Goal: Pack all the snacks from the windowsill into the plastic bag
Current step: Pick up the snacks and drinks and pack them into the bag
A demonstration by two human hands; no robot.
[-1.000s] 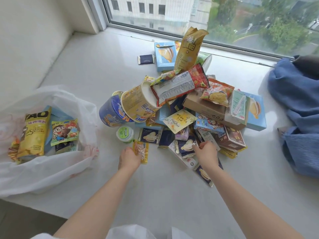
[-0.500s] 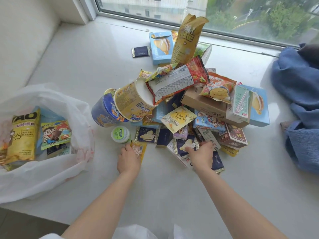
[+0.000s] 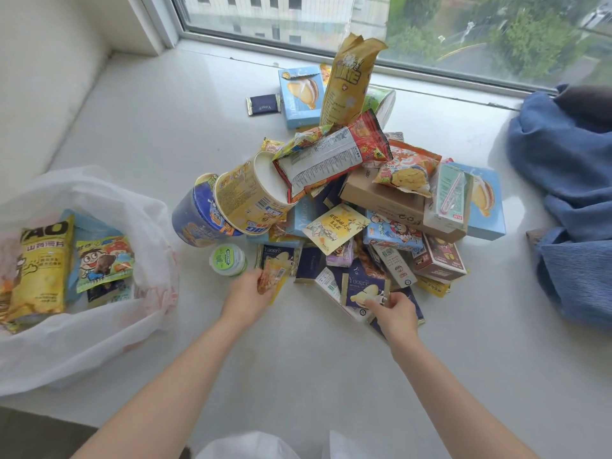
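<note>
Two hands show, the left hand and the right hand. One small yellow packet is in the left hand; one dark "Yuogee" packet is at the right hand's fingertips. Beyond the left hand lie two paper tubs and one green-lidded jar. Left of it, one plastic bag shows three packets clearly. Two light blue boxes are beyond the right hand.
</note>
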